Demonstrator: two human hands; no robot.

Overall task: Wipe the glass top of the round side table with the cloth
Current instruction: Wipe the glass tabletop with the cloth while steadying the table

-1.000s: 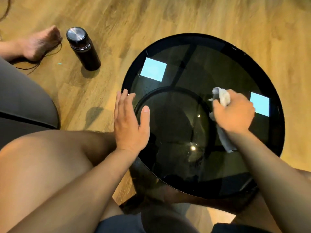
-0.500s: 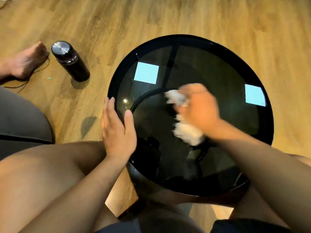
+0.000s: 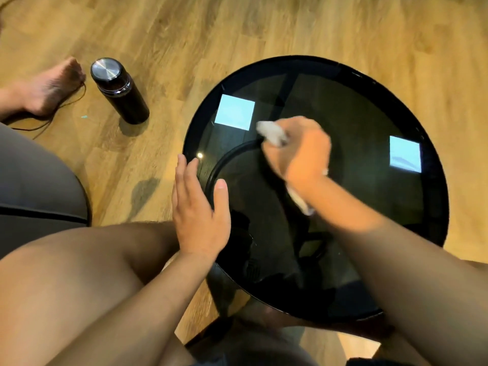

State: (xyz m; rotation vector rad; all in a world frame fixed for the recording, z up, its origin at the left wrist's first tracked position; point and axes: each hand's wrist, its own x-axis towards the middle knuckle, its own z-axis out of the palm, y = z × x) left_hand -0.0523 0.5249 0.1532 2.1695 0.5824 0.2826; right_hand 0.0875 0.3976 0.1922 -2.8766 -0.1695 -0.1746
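The round side table (image 3: 438, 207) has a dark glass top in a black rim and fills the right of the view. My right hand (image 3: 303, 151) grips a crumpled white cloth (image 3: 272, 133) and presses it on the glass left of centre, near a bright square reflection. Cloth ends stick out ahead of the fingers and under the wrist. The hand is blurred by motion. My left hand (image 3: 198, 210) lies flat with straight fingers on the table's left rim, thumb on the glass.
A black flask with a steel lid (image 3: 118, 93) stands on the wooden floor left of the table. A bare foot (image 3: 50, 88) and a thin cord lie further left. A grey cushion (image 3: 34, 186) and my bare knees border the near side.
My right hand has swept the cloth from the right side of the glass across to the upper left of centre. The left hand has stayed on the rim.
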